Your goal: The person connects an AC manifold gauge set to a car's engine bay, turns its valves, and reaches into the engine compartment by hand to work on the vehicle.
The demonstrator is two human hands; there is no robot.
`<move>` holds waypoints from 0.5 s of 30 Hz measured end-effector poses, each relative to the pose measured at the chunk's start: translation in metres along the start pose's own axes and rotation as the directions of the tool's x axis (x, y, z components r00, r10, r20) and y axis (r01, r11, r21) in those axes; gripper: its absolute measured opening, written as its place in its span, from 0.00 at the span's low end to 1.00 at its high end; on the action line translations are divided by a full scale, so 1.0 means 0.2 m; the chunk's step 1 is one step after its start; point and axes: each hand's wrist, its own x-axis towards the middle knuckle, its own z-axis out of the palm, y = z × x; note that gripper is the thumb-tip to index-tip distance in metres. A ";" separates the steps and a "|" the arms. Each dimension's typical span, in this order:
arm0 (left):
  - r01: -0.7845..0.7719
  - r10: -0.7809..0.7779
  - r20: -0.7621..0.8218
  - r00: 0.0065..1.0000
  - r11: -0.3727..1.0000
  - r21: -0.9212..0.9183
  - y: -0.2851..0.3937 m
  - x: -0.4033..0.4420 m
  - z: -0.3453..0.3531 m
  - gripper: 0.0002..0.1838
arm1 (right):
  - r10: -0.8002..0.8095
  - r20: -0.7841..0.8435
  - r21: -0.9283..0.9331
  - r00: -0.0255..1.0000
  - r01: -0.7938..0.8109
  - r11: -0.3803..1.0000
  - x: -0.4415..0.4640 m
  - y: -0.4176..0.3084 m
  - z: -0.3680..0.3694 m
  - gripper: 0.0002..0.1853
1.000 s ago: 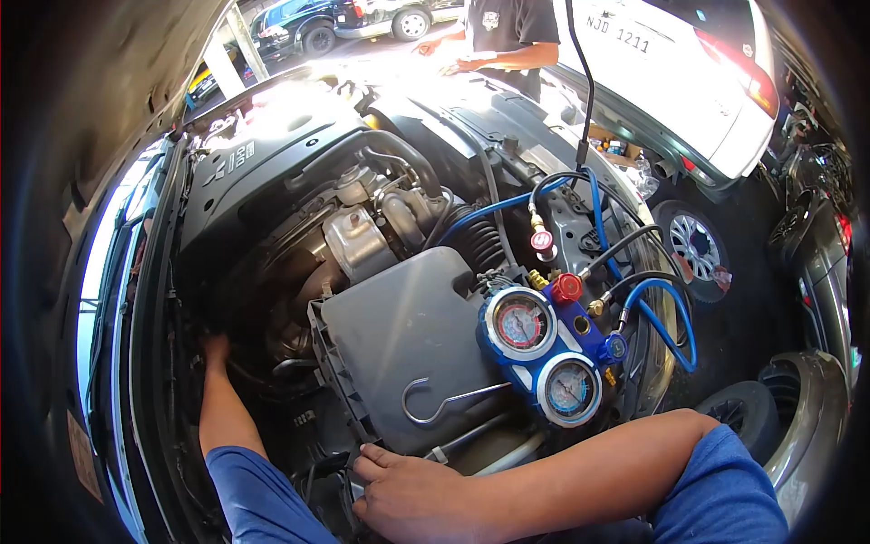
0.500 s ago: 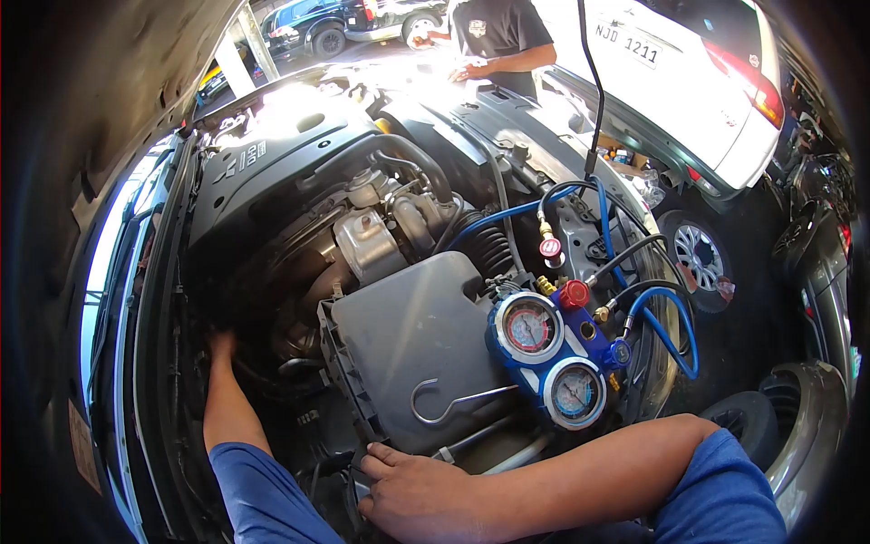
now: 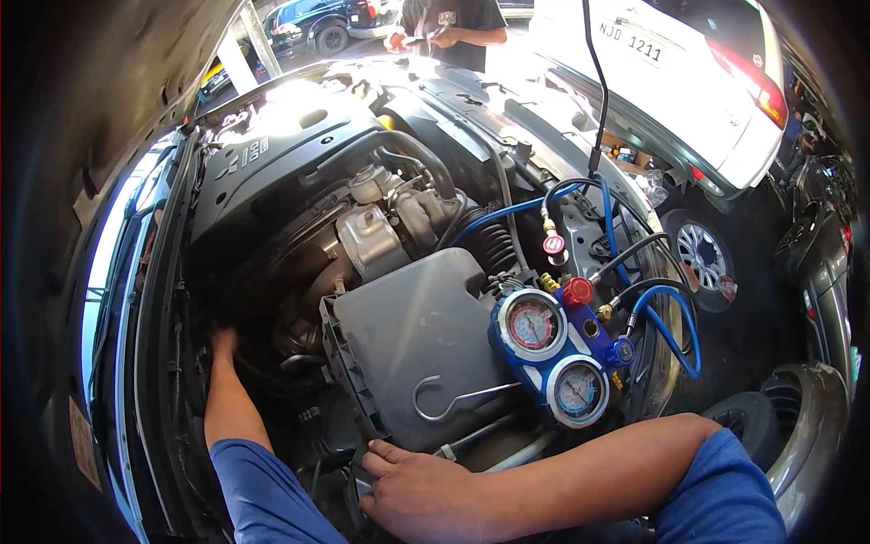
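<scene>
Deep in the dark gap at the left of the engine bay is my left hand (image 3: 223, 344), its fingers hidden in shadow. My right hand (image 3: 417, 494) rests at the front lower corner of the black airbox cover (image 3: 408, 335), fingers bent over the edge; what it may hold is hidden. On the cover's right side lies a blue gauge manifold (image 3: 555, 358) with two dials, a red knob (image 3: 578, 291) and a blue knob (image 3: 621, 352). Its metal hook (image 3: 439, 400) lies across the cover. Blue hose (image 3: 609, 222) and black hoses loop at the right.
The engine cover (image 3: 272, 172) and a metal heat shield (image 3: 370, 241) lie beyond the airbox. Overhead at the left is the raised hood (image 3: 82, 118). A person in a dark shirt (image 3: 453, 27) stands across the bay. A white car (image 3: 652, 82) and a loose wheel (image 3: 700, 254) are at the right.
The view has shifted slightly, so the engine bay appears a little further right. The person across the bay has moved left, bringing their hands together. My hands keep nearly the same places.
</scene>
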 end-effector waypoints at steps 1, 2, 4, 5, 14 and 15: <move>-0.019 0.018 0.013 1.000 0.999 0.050 0.01 -0.01 -0.01 0.29 | 0.008 -0.004 -0.006 1.000 -0.008 1.000 -0.01 0.00 0.00 0.16; -0.043 0.043 -0.038 0.998 0.999 -0.004 0.05 -0.10 -0.08 0.29 | 0.007 -0.007 -0.011 1.000 -0.007 1.000 -0.02 0.00 -0.02 0.16; 0.031 -0.045 -0.076 0.996 0.984 -0.178 0.08 -0.10 -0.07 0.29 | 0.006 -0.015 -0.031 1.000 -0.006 0.999 -0.03 0.00 -0.04 0.16; 0.061 -0.089 -0.094 0.992 0.962 -0.265 0.09 -0.10 -0.06 0.29 | 0.003 -0.023 -0.043 1.000 -0.004 0.999 -0.03 0.00 -0.04 0.16; -0.156 0.191 -0.149 0.970 0.963 0.221 0.11 -0.12 -0.07 0.17 | 0.002 0.080 -0.052 0.997 0.002 0.999 0.00 -0.01 -0.11 0.17; -0.127 0.156 -0.147 0.977 0.973 0.190 0.08 -0.05 -0.02 0.16 | 0.007 0.103 -0.062 0.995 0.000 0.998 0.00 -0.01 -0.12 0.18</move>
